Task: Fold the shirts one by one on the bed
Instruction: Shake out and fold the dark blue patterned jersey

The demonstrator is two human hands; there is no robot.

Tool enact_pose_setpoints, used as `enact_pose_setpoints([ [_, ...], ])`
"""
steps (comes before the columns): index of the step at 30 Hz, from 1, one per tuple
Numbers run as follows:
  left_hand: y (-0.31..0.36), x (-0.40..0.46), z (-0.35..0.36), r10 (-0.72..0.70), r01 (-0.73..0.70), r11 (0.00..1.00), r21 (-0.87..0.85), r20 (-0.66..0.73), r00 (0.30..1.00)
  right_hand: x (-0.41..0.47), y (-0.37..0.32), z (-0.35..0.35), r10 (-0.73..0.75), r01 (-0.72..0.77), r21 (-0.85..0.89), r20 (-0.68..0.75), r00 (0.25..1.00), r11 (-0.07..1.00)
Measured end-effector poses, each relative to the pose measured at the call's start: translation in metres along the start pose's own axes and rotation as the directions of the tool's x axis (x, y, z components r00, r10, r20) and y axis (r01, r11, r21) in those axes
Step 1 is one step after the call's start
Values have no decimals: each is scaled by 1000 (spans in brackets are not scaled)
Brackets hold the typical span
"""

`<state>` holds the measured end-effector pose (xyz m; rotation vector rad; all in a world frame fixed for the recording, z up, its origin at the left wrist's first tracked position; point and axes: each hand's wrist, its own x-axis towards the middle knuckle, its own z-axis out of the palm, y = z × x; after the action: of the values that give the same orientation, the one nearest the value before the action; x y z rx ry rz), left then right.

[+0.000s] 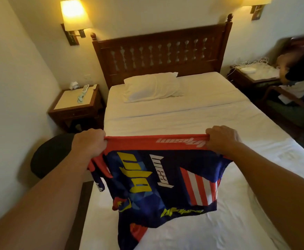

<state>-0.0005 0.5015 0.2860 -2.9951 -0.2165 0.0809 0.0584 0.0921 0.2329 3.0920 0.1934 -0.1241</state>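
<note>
Left hand (89, 144) and right hand (221, 139) both curled tight on the red hem band of a sports shirt (158, 179), one at each end, stretching it taut and level above the near half of the bed (192, 120). Upside down, printed side toward the camera, with the lower body hanging loose and its bottom edge apparently brushing the sheet.

Best laid next, by the look of it: lowered flat with the hem kept square to the mattress edge, printed face down, sleeves spread before any fold. Even tension from both hands needed, since the left sleeve is bunched under the grip and could crease into the fold.

Slick, thin synthetic knit, navy with geometric blue patches, yellow lettering, red and white stripes, red trim; likely to slide on itself once stacked. White sheet smooth but lightly wrinkled, a seam across the mattress.

Beyond: one soft white pillow (152, 87), a dark carved wooden headboard (162, 49), lit wall lamps (73, 14), a nightstand (75, 103) at left, more clothing on a chair (299, 82) at right.
</note>
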Motion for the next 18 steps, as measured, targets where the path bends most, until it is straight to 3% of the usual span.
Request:
enact_pose_setpoints([
  [4, 10, 45, -2, -36, 35, 999, -17, -69, 997, 50, 0, -1, 116, -114, 28, -51, 992, 993],
  [8, 13, 86, -22, -82, 65, 995, -77, -236, 968, 95, 1, -29, 156, -137, 140, -138, 978, 981],
  [14, 3, 109, -74, -133, 112, 991, -72, -537, 833, 123, -6, -80, 202, -170, 124, -337, 919, 978],
  [18, -6, 86, -86, -112, 32, 991, -131, -668, 735, 103, -10, -86, 245, -150, 252, -405, 881, 956],
])
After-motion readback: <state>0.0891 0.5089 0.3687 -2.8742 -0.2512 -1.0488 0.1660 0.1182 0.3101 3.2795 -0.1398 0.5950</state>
